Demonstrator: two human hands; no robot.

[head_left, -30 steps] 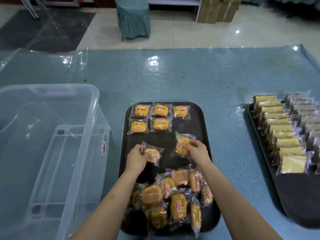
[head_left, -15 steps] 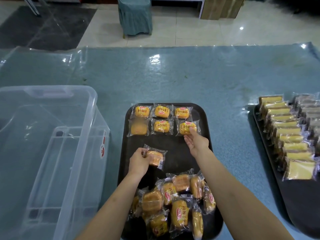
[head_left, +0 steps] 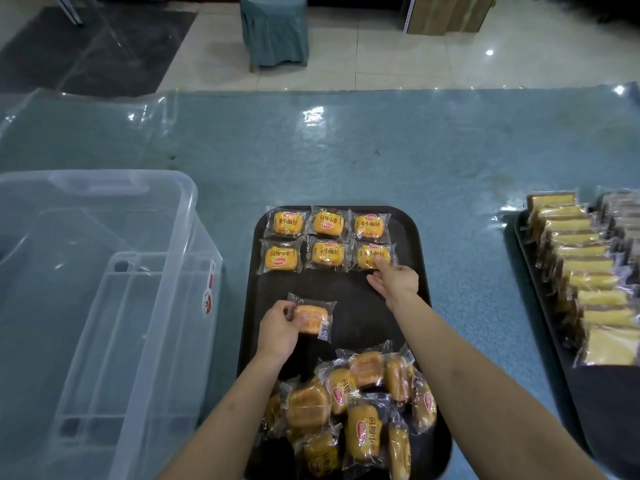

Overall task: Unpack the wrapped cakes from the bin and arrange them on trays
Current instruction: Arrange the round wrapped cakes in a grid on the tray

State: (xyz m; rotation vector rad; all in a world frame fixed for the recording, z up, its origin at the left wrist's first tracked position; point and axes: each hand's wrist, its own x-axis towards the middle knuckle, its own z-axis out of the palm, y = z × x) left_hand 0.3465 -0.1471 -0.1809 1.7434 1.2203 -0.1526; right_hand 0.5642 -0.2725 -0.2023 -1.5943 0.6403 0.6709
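Observation:
A dark tray (head_left: 351, 289) lies in front of me. Two neat rows of three wrapped orange cakes (head_left: 327, 239) fill its far end. My right hand (head_left: 393, 280) lies open with its fingers straight, its thumb touching the near right cake (head_left: 372, 255) of the second row. My left hand (head_left: 278, 329) pinches another wrapped cake (head_left: 313, 318) by its left side, held just above the tray's middle. A loose pile of several wrapped cakes (head_left: 349, 407) covers the tray's near end, between my forearms.
A clear plastic bin (head_left: 104, 306) stands at the left; I see no cakes in it. A second dark tray (head_left: 554, 341) at the right carries rows of wrapped yellow cake slices (head_left: 588, 282). The table has a blue cloth under clear plastic (head_left: 346, 150). A covered chair (head_left: 273, 29) stands beyond.
My right hand carried its cake to the far right of the second row, set it down and let go. My left hand has kept its cake near the tray's middle.

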